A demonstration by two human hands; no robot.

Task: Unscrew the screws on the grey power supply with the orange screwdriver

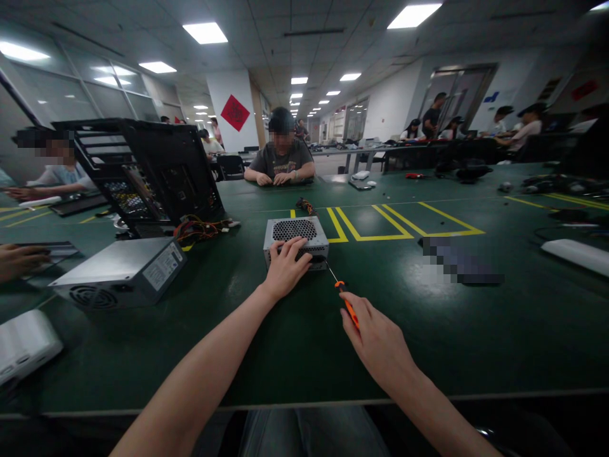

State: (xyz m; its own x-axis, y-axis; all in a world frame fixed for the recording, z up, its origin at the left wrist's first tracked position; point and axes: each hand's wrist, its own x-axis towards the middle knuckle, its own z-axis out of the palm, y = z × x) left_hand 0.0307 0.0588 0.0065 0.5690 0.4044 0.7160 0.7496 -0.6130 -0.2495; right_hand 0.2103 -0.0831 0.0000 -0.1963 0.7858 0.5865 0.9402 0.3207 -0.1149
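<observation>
A small grey power supply [295, 230] with a round honeycomb grille on top rests on the green table, a bundle of cables behind it. My left hand [287, 266] lies on its near side and top edge, fingers spread, steadying contact with the metal. In my right hand [373, 330] is a screwdriver [351, 310] with an orange and black handle, gripped between thumb and fingers. Its thin shaft points up and left, and the tip is at the lower right corner of the power supply; whether it touches a screw cannot be made out.
On the green table [266, 374], a larger silver power supply [118, 273] and an open black computer case [162, 171] stand left. A white device [26, 346] is near left. Another person's hand [21, 261] shows at the left edge. A person [283, 155] sits opposite.
</observation>
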